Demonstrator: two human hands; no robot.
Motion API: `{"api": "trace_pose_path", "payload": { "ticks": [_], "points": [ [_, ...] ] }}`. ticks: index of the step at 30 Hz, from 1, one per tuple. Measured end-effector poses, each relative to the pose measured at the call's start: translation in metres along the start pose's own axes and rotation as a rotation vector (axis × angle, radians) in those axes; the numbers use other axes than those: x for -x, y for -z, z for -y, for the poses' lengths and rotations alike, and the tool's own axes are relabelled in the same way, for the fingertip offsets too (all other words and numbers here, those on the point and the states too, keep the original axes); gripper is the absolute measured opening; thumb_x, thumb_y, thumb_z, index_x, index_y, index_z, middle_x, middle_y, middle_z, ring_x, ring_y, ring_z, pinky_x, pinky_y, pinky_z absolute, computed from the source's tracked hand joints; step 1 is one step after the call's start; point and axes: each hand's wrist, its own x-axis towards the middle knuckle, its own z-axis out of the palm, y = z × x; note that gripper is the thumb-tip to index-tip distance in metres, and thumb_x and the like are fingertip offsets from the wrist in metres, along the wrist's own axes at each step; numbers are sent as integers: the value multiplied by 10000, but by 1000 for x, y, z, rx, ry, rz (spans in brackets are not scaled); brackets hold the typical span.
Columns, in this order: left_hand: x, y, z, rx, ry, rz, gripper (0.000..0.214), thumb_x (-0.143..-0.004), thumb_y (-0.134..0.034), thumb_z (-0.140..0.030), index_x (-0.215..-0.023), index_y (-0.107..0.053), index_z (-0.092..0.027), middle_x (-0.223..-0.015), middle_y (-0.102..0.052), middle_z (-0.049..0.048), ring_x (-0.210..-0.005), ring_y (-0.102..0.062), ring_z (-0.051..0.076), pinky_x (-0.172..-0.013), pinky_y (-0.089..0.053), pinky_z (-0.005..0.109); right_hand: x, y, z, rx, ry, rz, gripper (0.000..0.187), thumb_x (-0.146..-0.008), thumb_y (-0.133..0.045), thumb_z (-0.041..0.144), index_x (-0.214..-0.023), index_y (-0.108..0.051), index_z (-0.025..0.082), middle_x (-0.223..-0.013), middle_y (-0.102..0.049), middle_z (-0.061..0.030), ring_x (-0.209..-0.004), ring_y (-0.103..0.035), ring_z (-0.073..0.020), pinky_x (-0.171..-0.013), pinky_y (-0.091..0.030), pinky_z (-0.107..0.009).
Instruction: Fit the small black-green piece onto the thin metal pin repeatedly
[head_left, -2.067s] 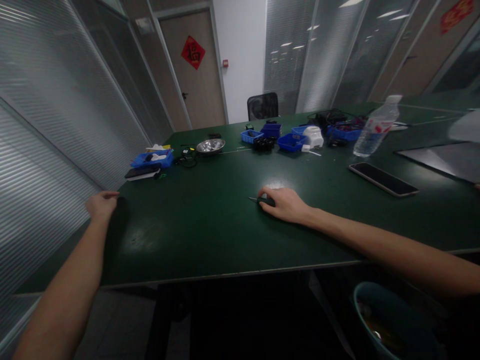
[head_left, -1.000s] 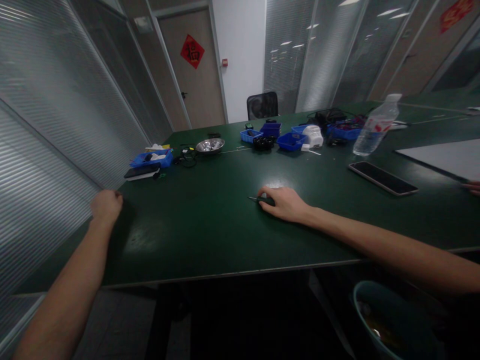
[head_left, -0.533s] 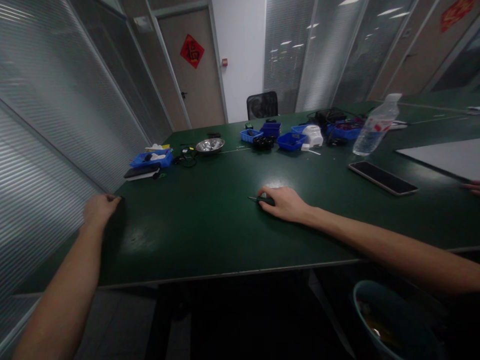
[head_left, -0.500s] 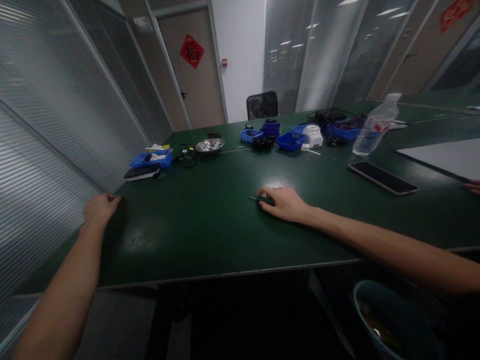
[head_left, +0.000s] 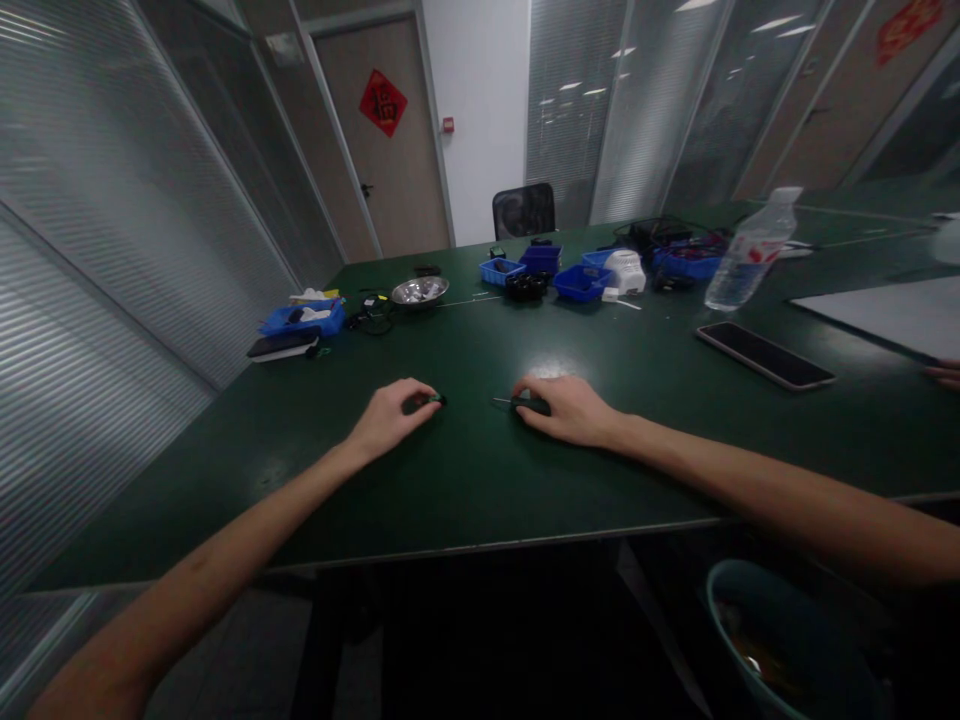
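Note:
My left hand point(head_left: 394, 412) is over the middle of the green table point(head_left: 360, 525), thumb and fingertips pinched on a small dark-green and black piece point(head_left: 437, 400) whose kind is too small to make out. Facing it from the right, my right hand point(head_left: 564, 408) rests on the tabletop. Its fingers are closed around the dark handle of a screwdriver point(head_left: 531, 404), and the thin metal shaft points left toward my left hand. A short gap separates the shaft's tip from the small piece.
Behind my right hand lie a phone point(head_left: 765, 356) and a water bottle point(head_left: 754, 250). Farther back are a metal bowl point(head_left: 420, 293), a blue basket point(head_left: 304, 318) and blue trays point(head_left: 581, 284). Another person's hand point(head_left: 943, 374) shows at the right edge. Below stands a bin point(head_left: 724, 572).
My left hand has moved right from the table's left edge to the middle, carrying the small piece. My right hand with the screwdriver has stayed almost still.

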Motion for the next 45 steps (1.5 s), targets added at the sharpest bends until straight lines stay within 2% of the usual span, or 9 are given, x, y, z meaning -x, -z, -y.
{"api": "trace_pose_path", "payload": {
  "ticks": [1,3,6,13,19,26,38,45],
  "points": [
    [-3,-13,-18,40,-68,73,290,-1040,-664,-442,-1143,-778,-197,-1098,-747,87,-1001,-686,239,-891,-540,365,0,0,0,-11,22,-4,339,-1047,-582,434,-1309,-661,232,-963,-771,-62,-802,-687,-224,-728,-429,-326],
    [-5,-31,-46,76,-150,141,256,-1040,-679,-420,-1119,-775,-196,-1064,-733,81,-990,-664,234,-882,-529,367,1,0,0,-34,62,-19,338,-1049,-581,432,-1308,-660,229,-992,-775,-65,-809,-693,-219,-746,-439,-327],
    [-5,-38,-63,107,-180,161,223,-1033,-701,-393,-1105,-767,-193,-1029,-713,74,-968,-644,228,-858,-517,363,2,0,0,-67,111,-37,339,-1054,-572,434,-1301,-661,220,-997,-771,-66,-811,-696,-218,-757,-443,-331],
    [-3,-26,-50,138,-143,176,212,-1028,-705,-383,-1101,-769,-194,-1030,-702,77,-963,-643,230,-838,-520,358,6,2,-1,-141,260,19,311,-1031,-587,401,-1269,-647,211,-1044,-763,-64,-787,-660,-187,-736,-427,-315],
    [-4,-23,-49,109,-152,182,213,-1017,-702,-370,-1113,-760,-189,-1043,-705,80,-976,-638,236,-861,-520,368,8,6,2,-137,341,64,300,-1029,-583,379,-1265,-640,204,-1102,-751,-68,-760,-624,-165,-708,-400,-305],
    [-1,-16,-47,97,-151,203,149,-994,-677,-277,-1101,-725,-186,-1097,-696,85,-1032,-627,247,-908,-524,386,7,5,4,-120,369,65,314,-1063,-556,400,-1298,-629,206,-1172,-743,-79,-724,-610,-145,-678,-390,-294],
    [-2,-18,-45,111,-192,214,184,-1046,-646,-320,-1151,-732,-196,-1109,-693,95,-1051,-628,250,-921,-522,390,7,6,4,-125,393,66,335,-1083,-540,417,-1328,-627,206,-1197,-736,-82,-752,-635,-148,-690,-422,-302],
    [-2,-19,-43,118,-214,223,193,-1063,-647,-331,-1169,-737,-198,-1100,-686,91,-1039,-626,240,-912,-513,375,7,6,4,-91,409,76,349,-1102,-509,437,-1338,-617,202,-1163,-730,-79,-746,-625,-153,-674,-403,-299]
  ]
}}
